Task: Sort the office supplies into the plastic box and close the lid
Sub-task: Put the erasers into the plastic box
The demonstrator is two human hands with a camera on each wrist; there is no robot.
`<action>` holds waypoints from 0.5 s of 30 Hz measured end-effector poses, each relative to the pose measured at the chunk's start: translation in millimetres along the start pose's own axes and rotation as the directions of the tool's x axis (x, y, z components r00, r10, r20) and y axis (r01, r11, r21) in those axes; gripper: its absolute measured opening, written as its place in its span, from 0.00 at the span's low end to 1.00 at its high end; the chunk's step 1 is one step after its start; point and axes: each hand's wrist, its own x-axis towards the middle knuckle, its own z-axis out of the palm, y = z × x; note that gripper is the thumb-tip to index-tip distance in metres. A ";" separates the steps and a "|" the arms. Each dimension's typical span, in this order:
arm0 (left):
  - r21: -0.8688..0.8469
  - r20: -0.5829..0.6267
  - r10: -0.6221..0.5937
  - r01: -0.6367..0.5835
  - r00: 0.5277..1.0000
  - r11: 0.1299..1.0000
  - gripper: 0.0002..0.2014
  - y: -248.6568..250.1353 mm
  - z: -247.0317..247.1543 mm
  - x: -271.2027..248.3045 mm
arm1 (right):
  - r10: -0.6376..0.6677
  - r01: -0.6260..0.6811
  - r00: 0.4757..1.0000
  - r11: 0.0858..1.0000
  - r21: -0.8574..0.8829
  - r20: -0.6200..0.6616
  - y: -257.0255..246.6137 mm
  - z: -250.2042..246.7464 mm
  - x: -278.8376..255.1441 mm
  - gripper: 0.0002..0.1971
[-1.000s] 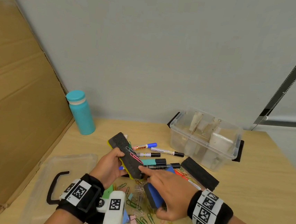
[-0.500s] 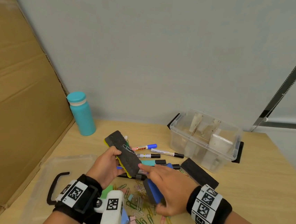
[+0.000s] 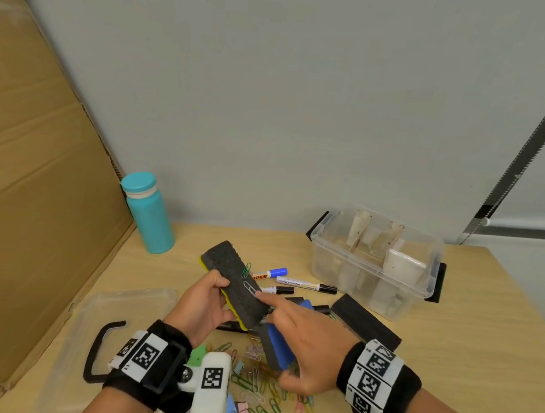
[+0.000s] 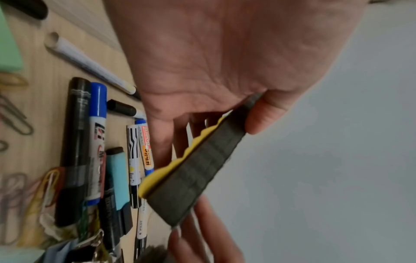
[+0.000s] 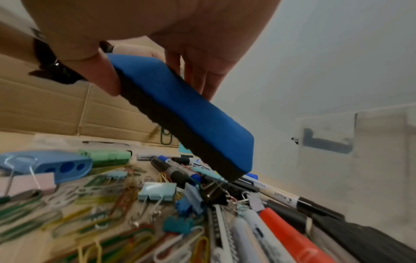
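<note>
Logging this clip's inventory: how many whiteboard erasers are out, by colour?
Yellow-backed eraser, held in the left hand: 1
Blue-backed eraser, held in the right hand: 1
Black eraser, lying on the table by the plastic box: 1
Total: 3

Paper clips [image 5: 45, 218] blur in the right wrist view; plastic box [image 5: 371, 142] hazy there

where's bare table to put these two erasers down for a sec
Bare wood lies right of the black eraser, in front of the plastic box, and between the teal bottle and the markers. Crowded: the paper clips under both hands.
</note>
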 end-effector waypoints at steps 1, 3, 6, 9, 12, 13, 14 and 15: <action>0.008 -0.006 0.001 -0.001 1.000 1.000 0.17 -0.1 -1.9 0.3 | -0.004 0.004 1.000 1.000 -0.012 0.013 1.1 0.4 -2.7 0.24; 0.021 -0.023 -0.008 0.009 1.000 1.000 0.16 -1.9 -5.0 0.7 | 0.008 -0.008 1.000 1.000 -0.022 0.027 3.5 -0.6 -6.0 0.25; 0.053 -0.026 -0.043 0.044 0.999 0.998 0.17 -7.3 -4.2 -0.4 | 0.039 -0.039 0.999 0.999 -0.018 -0.004 6.6 -7.4 -3.5 0.26; 0.104 -0.031 -0.055 0.058 0.998 0.993 0.19 -11.8 0.3 -0.7 | 0.029 -0.030 0.997 0.999 -0.012 -0.067 2.7 -14.7 5.0 0.23; 0.091 -0.012 -0.054 0.055 0.998 0.994 0.23 -10.4 1.1 0.4 | 0.005 -0.004 0.999 1.000 0.003 -0.046 -3.8 -13.1 10.8 0.27; 0.077 -0.007 -0.048 0.048 0.999 0.996 0.25 -9.0 -0.5 1.4 | 0.006 -0.006 0.999 1.000 0.000 -0.035 -4.6 -11.3 10.5 0.28; 0.064 -0.006 -0.039 0.039 0.999 0.997 0.26 -6.9 -1.9 1.3 | 0.006 -0.006 0.999 1.000 -0.003 -0.032 -4.2 -9.0 8.9 0.29; 0.049 -0.011 -0.027 0.027 1.000 0.998 0.26 -5.0 -4.2 1.5 | 0.004 -0.004 1.000 1.000 -0.006 -0.031 -3.3 -6.9 6.1 0.28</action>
